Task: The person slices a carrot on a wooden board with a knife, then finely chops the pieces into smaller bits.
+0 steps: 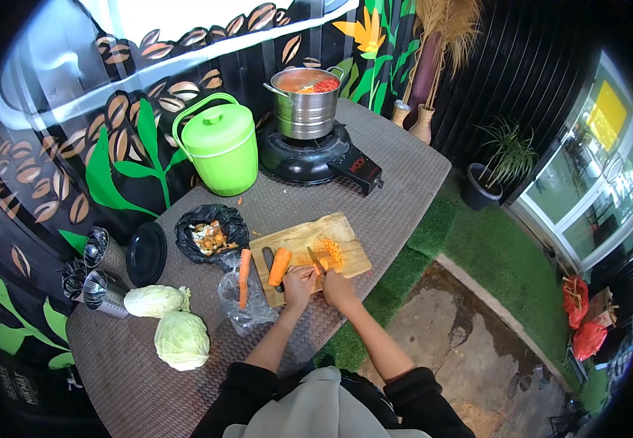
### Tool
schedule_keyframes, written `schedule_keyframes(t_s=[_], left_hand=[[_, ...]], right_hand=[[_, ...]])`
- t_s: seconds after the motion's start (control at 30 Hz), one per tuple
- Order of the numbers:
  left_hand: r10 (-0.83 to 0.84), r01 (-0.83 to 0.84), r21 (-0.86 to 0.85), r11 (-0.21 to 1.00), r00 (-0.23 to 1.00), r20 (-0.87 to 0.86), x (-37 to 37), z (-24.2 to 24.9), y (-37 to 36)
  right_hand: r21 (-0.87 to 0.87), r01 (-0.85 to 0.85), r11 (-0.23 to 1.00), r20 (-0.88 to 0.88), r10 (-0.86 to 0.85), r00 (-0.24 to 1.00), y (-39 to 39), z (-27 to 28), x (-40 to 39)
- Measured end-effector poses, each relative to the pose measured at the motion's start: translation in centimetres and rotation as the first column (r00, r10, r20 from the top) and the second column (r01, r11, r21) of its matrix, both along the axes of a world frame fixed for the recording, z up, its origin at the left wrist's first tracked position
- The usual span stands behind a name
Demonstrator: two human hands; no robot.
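On the wooden cutting board (pixel 356 252), my right hand (pixel 338 288) is closed around a knife (pixel 313 257), its blade pointing away from me. My left hand (pixel 300 285) is beside it, fingers bent and pressed down on an orange carrot piece (pixel 317 273) at the blade, mostly hidden by the fingers. Diced carrot (pixel 331 251) lies in a small heap just past the blade. A thick peeled carrot (pixel 280 266) rests left of my left hand, next to a dark-handled tool (pixel 268 257) that it partly covers.
A long carrot (pixel 244 277) lies on a clear plastic bag (pixel 258 310). Nearby are a black bag of peelings (pixel 214 237), a napa cabbage (pixel 157 301), a round cabbage (pixel 182 341) and a green lidded bucket (pixel 221 150). A steel pot (pixel 305 113) stands on a black stove (pixel 302 157).
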State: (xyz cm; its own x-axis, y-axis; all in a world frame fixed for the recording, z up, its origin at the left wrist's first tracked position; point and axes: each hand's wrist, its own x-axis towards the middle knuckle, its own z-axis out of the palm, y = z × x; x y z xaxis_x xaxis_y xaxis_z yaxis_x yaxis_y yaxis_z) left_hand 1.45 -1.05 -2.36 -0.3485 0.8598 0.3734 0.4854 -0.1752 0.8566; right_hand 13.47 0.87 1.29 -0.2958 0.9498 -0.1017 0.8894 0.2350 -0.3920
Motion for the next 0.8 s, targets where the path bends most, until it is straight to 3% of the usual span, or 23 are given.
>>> schedule_keyframes(t_s=[0.23,0.57,0.73,0.8], left_hand=[[0.023,-0.022,-0.026,0.999,0.999,0.045,0.1,0.0,-0.1],[0.02,-0.019,0.026,0.999,0.999,-0.033,-0.2,-0.8,0.3],[0.018,-0.015,-0.034,0.999,0.996,0.087,-0.4,-1.2,0.3],[0.021,-0.022,-0.005,1.0,0.999,-0.037,-0.5,-1.4,0.5]], right_hand=[[-0.033,0.113,0.993,-0.036,-0.114,0.993,-2.1,-1.3,-1.6],[-0.088,-0.032,0.996,-0.055,0.027,0.998,0.1,0.3,0.3],[-0.095,0.165,0.982,-0.102,-0.174,0.979,-2.5,-1.6,-1.5],[-0.097,0.149,0.984,-0.109,-0.159,0.981,-1.7,-1.9,-1.7]])
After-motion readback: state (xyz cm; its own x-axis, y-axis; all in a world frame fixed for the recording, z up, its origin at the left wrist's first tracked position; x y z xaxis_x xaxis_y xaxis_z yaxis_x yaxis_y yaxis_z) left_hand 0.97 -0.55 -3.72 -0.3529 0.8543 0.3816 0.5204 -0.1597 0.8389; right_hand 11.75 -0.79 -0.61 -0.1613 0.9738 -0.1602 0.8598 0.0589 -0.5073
